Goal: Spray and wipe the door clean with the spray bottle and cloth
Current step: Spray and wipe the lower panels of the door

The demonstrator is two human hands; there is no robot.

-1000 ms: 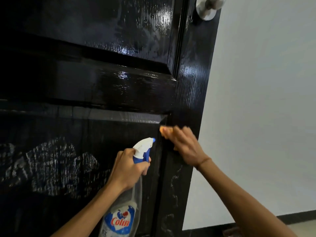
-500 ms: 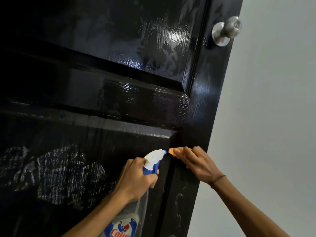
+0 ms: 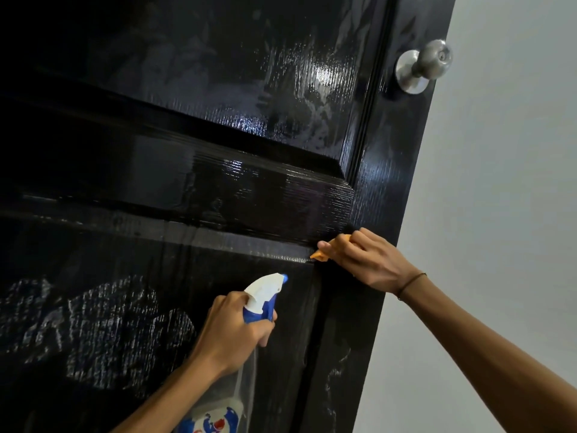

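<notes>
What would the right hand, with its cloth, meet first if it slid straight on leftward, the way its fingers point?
Probably nothing but door: the right hand and orange cloth would follow the lower panel's top groove. The spray bottle sits lower, seemingly clear.

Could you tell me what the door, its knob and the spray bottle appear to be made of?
Door: likely wood or wood-grain moulding, glossy black; grain ridges catch the light.
Knob: brushed metal, silvery with a dull sheen.
Spray bottle: plastic, with a white and blue trigger head and a clear, see-through body.
</notes>
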